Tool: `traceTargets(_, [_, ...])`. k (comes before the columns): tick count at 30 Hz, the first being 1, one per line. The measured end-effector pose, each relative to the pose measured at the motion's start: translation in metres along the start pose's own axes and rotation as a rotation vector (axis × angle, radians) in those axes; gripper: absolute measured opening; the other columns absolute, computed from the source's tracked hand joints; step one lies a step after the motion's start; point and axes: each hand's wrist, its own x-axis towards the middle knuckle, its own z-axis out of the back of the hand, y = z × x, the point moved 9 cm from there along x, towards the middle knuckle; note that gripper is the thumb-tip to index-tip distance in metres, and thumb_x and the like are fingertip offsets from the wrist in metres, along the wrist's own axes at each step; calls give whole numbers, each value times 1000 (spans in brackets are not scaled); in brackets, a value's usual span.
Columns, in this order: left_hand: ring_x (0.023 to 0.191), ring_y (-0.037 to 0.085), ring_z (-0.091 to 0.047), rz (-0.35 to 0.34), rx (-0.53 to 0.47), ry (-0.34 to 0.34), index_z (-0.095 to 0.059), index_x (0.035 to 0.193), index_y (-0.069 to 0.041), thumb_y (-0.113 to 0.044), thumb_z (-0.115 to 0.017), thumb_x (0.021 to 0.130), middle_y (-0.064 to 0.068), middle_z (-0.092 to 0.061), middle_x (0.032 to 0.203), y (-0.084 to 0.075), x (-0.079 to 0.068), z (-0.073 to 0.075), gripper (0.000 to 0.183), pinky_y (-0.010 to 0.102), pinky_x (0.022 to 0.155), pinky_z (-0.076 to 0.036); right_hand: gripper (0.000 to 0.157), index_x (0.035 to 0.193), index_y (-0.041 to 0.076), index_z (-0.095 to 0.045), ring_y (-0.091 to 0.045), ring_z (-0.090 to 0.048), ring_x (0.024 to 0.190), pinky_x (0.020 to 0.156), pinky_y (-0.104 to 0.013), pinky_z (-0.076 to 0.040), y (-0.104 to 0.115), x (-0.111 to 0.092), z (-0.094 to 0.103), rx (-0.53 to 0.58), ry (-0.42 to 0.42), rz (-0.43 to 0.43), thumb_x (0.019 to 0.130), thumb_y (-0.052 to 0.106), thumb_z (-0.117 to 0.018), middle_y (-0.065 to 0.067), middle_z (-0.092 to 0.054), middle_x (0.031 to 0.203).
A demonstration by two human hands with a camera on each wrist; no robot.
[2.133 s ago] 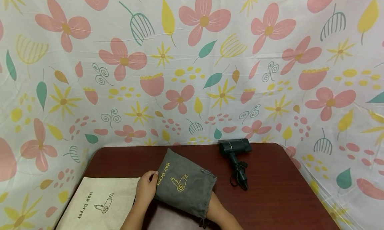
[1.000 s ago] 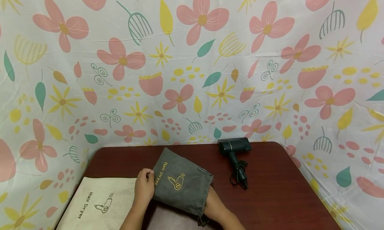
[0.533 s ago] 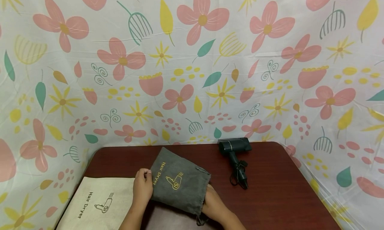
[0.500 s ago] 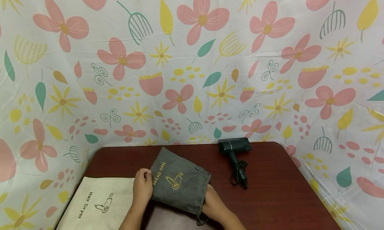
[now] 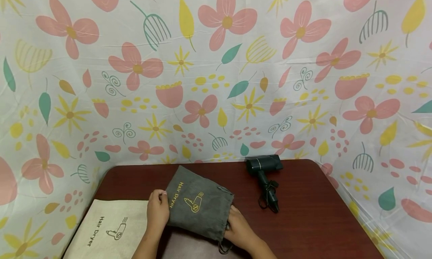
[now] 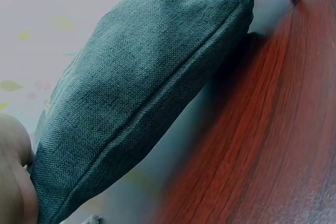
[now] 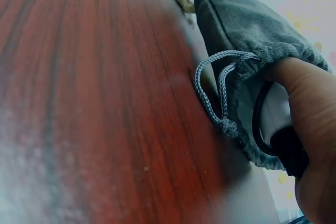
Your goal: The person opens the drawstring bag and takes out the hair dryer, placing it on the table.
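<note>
A dark grey drawstring bag (image 5: pixel 210 212) with "Hair Dryer" and a dryer outline in gold is held above the table, its mouth towards the right. My left hand (image 5: pixel 158 209) grips the bag's closed end on the left. My right hand (image 5: pixel 240 229) reaches into the mouth, its fingertips hidden by the cloth. In the right wrist view, my thumb lies along a white hair dryer (image 7: pixel 276 109) with a black end and black cord, mostly covered by the bag. A grey drawstring loop (image 7: pixel 200 80) hangs from the mouth.
A beige bag (image 5: pixel 135 214), also marked "Hair Dryer", lies flat at the left. At the back right rests a black hair dryer (image 5: pixel 266 164) with its cord bundled. A pale mat (image 5: pixel 189 247) lies under my hands on the dark red table (image 5: pixel 303 221). A flowered curtain (image 5: pixel 216 82) stands behind.
The grey bag and both hands have shifted slightly left. My right hand has come partly out of the mouth, so more of it shows. The black hair dryer and beige bag stay put.
</note>
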Motion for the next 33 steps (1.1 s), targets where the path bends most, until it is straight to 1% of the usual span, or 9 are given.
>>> traceTargets(3, [76,20,-50,1,1,-1,-58,110,2,-16,-45,107,16,-55,98,1,1,2,22,32,68,-39,48,136,37,-58,-7,-56,113,101,-35,-44,-1,-1,-1,17,10,-16,91,42,-74,13,-63,132])
traceTargets(6, [76,20,-50,0,-1,1,-58,111,3,-16,-44,108,17,-55,100,2,1,4,23,33,68,-39,47,136,37,-58,-4,-55,107,96,-32,-45,-1,-1,-1,30,14,-16,92,41,-73,13,-63,131])
traceTargets(10, [77,21,-50,5,-4,-3,-57,111,3,-15,-45,107,17,-55,100,3,2,6,22,33,68,-39,47,137,37,-58,-5,-55,108,96,-32,-46,-1,-1,-2,43,25,-27,92,42,-73,13,-62,133])
traceTargets(17, [80,22,-49,20,-3,-12,-57,110,2,-16,-44,108,16,-53,101,7,4,10,22,34,71,-38,46,138,43,-56,-3,-54,111,98,-35,-48,-7,-2,-5,100,94,-139,94,48,-68,18,-58,140])
traceTargets(23, [79,22,-48,19,-3,-30,-57,109,2,-16,-43,108,16,-52,99,8,5,12,23,34,70,-37,42,135,44,-56,-2,-53,110,97,-35,-48,-9,-3,-5,109,98,-145,95,49,-66,21,-60,134])
traceTargets(26, [79,22,-48,13,-5,-46,-57,108,3,-15,-44,108,16,-53,98,8,6,14,23,34,71,-37,41,133,43,-58,-1,-53,108,95,-33,-49,-8,-3,-4,100,83,-126,94,42,-71,22,-61,130])
traceTargets(31, [79,23,-49,7,-9,-74,-58,108,4,-14,-44,107,17,-53,98,7,6,17,22,34,71,-38,40,121,40,-63,1,-52,99,85,-26,-49,-6,-3,-1,65,33,-88,87,26,-78,24,-62,112])
traceTargets(33, [79,23,-49,5,-9,-79,-57,108,4,-14,-44,107,17,-53,98,7,6,18,23,34,70,-38,41,118,40,-63,1,-51,97,83,-24,-48,-6,-3,0,57,17,-79,84,22,-79,24,-61,108])
